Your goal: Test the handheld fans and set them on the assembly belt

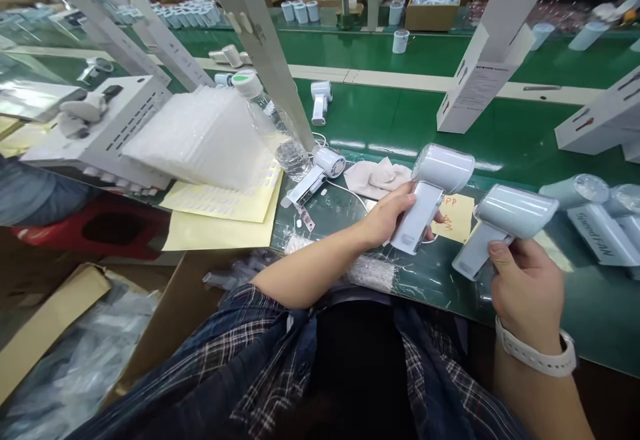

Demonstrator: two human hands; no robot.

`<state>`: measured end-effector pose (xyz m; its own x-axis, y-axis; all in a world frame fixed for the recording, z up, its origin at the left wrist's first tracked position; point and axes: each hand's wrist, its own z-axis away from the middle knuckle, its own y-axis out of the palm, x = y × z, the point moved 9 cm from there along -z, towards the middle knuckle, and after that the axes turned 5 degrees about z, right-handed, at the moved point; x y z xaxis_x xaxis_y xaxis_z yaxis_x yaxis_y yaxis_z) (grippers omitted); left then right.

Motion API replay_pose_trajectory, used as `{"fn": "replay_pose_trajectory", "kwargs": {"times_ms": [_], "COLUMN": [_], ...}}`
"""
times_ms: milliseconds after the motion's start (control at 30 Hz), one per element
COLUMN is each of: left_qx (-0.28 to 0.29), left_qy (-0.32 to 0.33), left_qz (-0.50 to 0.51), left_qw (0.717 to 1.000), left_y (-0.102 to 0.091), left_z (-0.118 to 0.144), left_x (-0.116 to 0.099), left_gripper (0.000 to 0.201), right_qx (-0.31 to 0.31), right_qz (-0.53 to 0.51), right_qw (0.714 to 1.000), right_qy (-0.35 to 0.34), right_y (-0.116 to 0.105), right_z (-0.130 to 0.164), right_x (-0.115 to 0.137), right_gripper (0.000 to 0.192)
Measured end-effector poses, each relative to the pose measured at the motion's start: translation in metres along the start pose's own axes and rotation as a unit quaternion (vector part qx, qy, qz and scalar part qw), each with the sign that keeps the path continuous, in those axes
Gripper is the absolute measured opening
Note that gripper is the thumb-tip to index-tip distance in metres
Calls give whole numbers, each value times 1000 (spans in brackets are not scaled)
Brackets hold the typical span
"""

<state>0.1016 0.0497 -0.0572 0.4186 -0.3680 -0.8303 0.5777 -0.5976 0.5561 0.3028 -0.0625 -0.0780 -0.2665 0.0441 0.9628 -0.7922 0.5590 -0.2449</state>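
My left hand (393, 213) is closed round the handle of a pale blue handheld fan (444, 168), its barrel-shaped head uppermost. A second pale blue handheld fan (520, 211) is in my right hand (531, 287), gripped by the handle, which slants down to the left. Both fans are held over the green work surface, side by side and apart. Behind my left hand lies a crumpled white cloth (375, 177). A yellow note with handwriting (457, 217) shows between the two fans. Further left, another fan (310, 183) lies with its handle opened up, inner parts showing.
A clear bottle (280, 130) and a stack of white sheets (200, 137) stand to the left beside a slanting metal post (265, 40). An upright white box (480, 73) stands on the belt (380, 117). More fans (600, 227) lie at the right.
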Motion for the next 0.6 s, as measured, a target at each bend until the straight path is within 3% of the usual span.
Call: {"fn": "replay_pose_trajectory", "kwargs": {"times_ms": [167,300,433,600], "left_qx": [81,114,110,94], "left_qy": [-39,-32,-21,-16], "left_qz": [-18,9,2,18], "left_qw": [996,993,994,995], "left_y": [16,26,26,31], "left_z": [12,22,23,20], "left_x": [-5,-18,-19,-17], "left_gripper": [65,59,58,71], "right_qx": [57,98,97,123], "right_qz": [-195,-239,-253,-288], "right_qw": [976,962,958,935], "right_qy": [80,88,92,167], "right_y": [34,45,43,56], "right_z": [13,19,23,25], "right_x": [29,50,58,55], "right_gripper": [57,56,49,31]}}
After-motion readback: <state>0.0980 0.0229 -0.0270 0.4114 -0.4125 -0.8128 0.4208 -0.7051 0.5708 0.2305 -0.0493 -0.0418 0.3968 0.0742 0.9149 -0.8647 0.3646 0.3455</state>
